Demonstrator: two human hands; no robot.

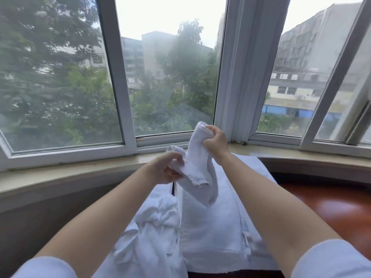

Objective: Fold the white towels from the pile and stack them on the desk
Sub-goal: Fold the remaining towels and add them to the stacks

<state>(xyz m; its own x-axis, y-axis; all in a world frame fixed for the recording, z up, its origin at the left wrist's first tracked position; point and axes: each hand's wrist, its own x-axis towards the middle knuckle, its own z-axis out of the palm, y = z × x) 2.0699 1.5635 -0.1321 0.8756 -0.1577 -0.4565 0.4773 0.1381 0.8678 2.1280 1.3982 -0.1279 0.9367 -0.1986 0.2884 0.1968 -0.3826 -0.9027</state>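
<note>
**Towel held aloft, corners not yet squared: risk of a crooked fold**

I hold one small white towel point(197, 163) in mid-air at the centre of the frame, above the flat white towels point(216, 223) on the surface point(329, 209). The fingers of my right hand point(215, 142) are clenched round its upper end; the fingers of my left hand point(167, 170) pinch a bunched edge lower and to the left. The crumpled pile point(152, 227) lies at lower centre-left, touching the flat towels.

Orientation: the towel's long axis runs steeply, from upper right at my right hand down to its hanging lower end at centre. That free end points downward and droops in a loop.

Findings, as judgement:
- The cloth is bunched in both grips, not held by its corners. Folded like this, the edges would likely misalign.
- The hanging end sits close to the flat towels and could drag on them and ruck them.
- My left pinch looks slight; a shake might free that edge.
</note>
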